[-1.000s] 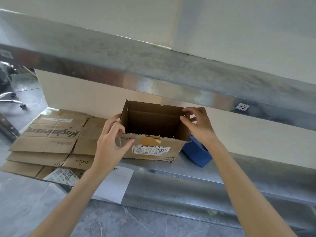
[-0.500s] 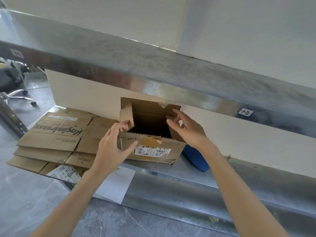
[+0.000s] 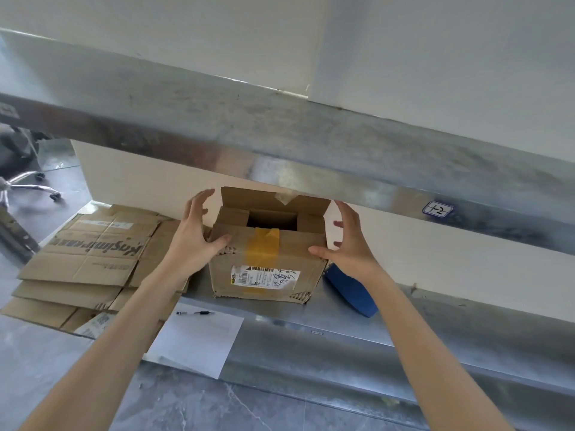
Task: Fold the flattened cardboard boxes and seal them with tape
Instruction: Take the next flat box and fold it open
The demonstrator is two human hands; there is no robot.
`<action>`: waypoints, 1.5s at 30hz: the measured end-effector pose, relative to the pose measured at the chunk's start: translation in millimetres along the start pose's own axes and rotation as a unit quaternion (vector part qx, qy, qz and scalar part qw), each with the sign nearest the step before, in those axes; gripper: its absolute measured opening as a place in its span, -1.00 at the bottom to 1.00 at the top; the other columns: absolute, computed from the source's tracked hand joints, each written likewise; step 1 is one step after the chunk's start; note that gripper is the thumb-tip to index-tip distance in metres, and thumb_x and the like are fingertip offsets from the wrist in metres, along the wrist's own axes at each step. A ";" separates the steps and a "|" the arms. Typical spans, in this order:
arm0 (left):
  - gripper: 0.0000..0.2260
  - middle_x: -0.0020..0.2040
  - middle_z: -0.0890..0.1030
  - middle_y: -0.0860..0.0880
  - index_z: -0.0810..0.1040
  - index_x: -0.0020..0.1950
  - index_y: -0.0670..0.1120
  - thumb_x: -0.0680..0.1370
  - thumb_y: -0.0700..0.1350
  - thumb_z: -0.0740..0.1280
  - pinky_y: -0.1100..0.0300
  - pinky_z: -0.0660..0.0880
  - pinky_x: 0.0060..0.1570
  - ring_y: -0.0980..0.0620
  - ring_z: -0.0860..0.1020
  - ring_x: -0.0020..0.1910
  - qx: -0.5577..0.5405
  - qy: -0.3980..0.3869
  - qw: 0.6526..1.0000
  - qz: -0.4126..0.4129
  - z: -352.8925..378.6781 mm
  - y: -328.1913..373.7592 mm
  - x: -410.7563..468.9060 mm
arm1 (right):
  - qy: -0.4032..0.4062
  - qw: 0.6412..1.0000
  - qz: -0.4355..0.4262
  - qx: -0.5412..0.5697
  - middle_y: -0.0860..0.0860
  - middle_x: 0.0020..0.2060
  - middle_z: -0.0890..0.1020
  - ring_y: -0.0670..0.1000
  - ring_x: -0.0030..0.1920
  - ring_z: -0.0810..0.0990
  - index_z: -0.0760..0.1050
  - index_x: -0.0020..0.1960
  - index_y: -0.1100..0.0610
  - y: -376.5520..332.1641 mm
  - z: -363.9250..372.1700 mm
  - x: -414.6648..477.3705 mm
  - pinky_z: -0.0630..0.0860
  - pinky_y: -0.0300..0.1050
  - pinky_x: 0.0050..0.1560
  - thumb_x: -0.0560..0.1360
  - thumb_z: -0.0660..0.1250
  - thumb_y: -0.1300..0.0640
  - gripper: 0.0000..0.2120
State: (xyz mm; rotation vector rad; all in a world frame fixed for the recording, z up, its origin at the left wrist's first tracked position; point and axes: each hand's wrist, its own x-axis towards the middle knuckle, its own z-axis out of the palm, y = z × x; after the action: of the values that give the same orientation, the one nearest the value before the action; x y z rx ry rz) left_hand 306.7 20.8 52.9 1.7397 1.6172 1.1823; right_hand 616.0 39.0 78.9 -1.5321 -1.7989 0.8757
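The metal table (image 3: 280, 315) is covered at its left by a stack of flattened boxes (image 3: 87, 262). Just right of the stack a box (image 3: 264, 265) is stood, with its rear flap upright. The box is flanked by the left hand (image 3: 189, 241) and the right hand (image 3: 351, 247). Each grip is spread apart, and the front flap is touched by both thumbs.

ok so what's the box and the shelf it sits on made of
Box: brown corrugated cardboard, matte; wavy fluting shows along its torn edges. Shelf: sheet metal by its look, perhaps galvanized or stainless steel; dull grey sheen with soft reflections.
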 end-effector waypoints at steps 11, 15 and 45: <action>-0.55 0.36 0.37 0.04 0.49 0.38 0.05 0.50 -0.08 0.49 -0.02 0.33 0.41 -0.04 0.43 0.35 0.060 -0.107 0.992 0.010 -26.7 -9.6 4.4 | -0.078 0.997 -0.006 0.009 -0.08 0.45 0.16 -0.08 0.47 0.24 0.33 0.47 -0.10 -8.5 22.6 -7.3 0.23 -0.05 0.52 0.53 0.43 0.01 -0.45; -0.59 0.31 0.38 0.09 0.51 0.32 0.11 0.50 -0.07 0.49 0.10 0.32 0.32 0.01 0.43 0.31 0.073 -0.086 0.994 0.006 -44.3 -21.6 3.9 | -0.093 0.995 -0.011 0.023 -0.04 0.57 0.20 -0.06 0.56 0.15 0.31 0.50 -0.13 -17.1 42.2 -11.0 0.15 0.02 0.56 0.54 0.41 -0.05 -0.43; -0.65 0.37 0.41 0.31 0.56 0.30 0.06 0.52 0.01 0.46 0.57 0.39 -0.06 0.47 0.37 0.26 0.012 -0.084 0.996 0.017 37.0 -36.0 -24.0 | -0.082 0.976 -0.070 -0.190 -0.23 0.55 0.17 -0.13 0.59 -0.03 0.26 0.55 -0.04 43.7 26.2 -22.0 -0.10 -0.05 0.59 0.67 0.18 0.17 -0.54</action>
State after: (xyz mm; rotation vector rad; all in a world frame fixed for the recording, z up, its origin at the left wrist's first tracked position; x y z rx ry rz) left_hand 319.9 11.9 -1.8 1.8358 1.5138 1.0073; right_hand 623.7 19.5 27.5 -1.5707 -2.2654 0.6295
